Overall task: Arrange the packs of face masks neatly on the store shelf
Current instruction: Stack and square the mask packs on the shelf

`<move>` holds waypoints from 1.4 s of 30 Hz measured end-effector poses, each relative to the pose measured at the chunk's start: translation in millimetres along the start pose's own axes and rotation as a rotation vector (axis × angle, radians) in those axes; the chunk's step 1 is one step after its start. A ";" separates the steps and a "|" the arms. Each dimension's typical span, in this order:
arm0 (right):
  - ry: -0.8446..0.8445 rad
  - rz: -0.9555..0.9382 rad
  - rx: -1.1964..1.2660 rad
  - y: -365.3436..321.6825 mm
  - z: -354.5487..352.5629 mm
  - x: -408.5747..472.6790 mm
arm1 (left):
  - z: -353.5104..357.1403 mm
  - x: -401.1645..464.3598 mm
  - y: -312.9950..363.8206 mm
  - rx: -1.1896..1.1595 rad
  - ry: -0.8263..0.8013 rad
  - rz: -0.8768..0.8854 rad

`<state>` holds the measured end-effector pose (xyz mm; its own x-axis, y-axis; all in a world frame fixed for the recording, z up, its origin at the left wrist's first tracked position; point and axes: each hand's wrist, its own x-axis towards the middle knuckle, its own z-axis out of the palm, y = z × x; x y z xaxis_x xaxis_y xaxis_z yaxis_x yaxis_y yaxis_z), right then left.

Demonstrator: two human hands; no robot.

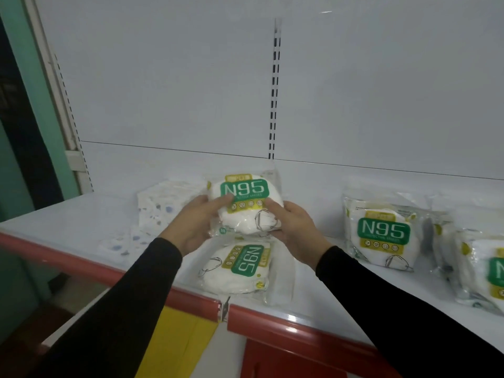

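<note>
Crinkly domed N95 pack (245, 205) between both hands

N95 mask pack (244, 205) held upright above the white shelf (81, 214) — another pack (238, 267) flat below, upside-down; two more (381, 236) right.

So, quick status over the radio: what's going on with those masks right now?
Left hand and right hand both grip one N95 pack, label upright. Held above a sideways N95 pack at shelf front. Nothing blocking.
</note>
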<state>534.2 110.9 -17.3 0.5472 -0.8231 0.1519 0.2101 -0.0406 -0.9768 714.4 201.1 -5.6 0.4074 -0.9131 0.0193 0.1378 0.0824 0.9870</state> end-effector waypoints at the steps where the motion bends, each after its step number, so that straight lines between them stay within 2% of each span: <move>1: -0.015 0.004 -0.049 -2.0 6.4 3.6 | 4.6 4.0 -1.7 -0.022 0.042 0.020; 4: 0.084 -0.040 -0.194 -7.6 7.9 18.7 | 7.3 24.0 0.0 -0.100 0.163 0.053; 7: 0.292 -0.007 -0.204 -4.9 -10.7 30.7 | 0.2 49.5 10.7 -0.158 0.165 0.005; 9: 0.372 0.064 -0.284 4.9 -22.3 32.5 | -2.7 67.1 9.6 -0.120 0.156 -0.045; 12: 0.283 0.222 -0.462 16.6 -25.2 28.6 | 2.2 82.0 -6.8 0.158 0.134 -0.144; 14: 0.225 0.286 -0.461 19.5 -22.6 27.3 | 9.8 82.3 -18.5 0.289 0.106 -0.168; 20: 0.178 0.179 -0.472 18.8 -24.5 28.8 | 18.7 70.8 -3.7 0.319 0.068 0.061; 22: 0.204 0.091 -0.420 11.0 -23.7 27.2 | 21.6 61.7 6.2 0.253 0.049 0.137; 26: 0.277 -0.057 -0.358 -1.4 -38.9 8.0 | 47.2 37.6 12.3 0.298 0.028 0.300; 32: 0.414 -0.205 -0.549 -15.2 -106.8 -59.9 | 116.0 18.6 -21.0 0.474 -0.168 0.326; 39: 0.554 -0.091 -0.881 -5.9 -189.1 -106.5 | 203.7 5.7 -71.8 0.458 -0.278 0.271; 42: 0.535 -0.054 -0.974 1.4 -197.1 -110.0 | 219.9 1.7 -88.2 0.516 -0.282 0.289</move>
<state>314.6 89.8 -65.1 0.0876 -0.9353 0.3427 -0.6315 -0.3182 -0.7071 504.4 104.5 -57.6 0.1014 -0.9584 0.2670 -0.4211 0.2018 0.8843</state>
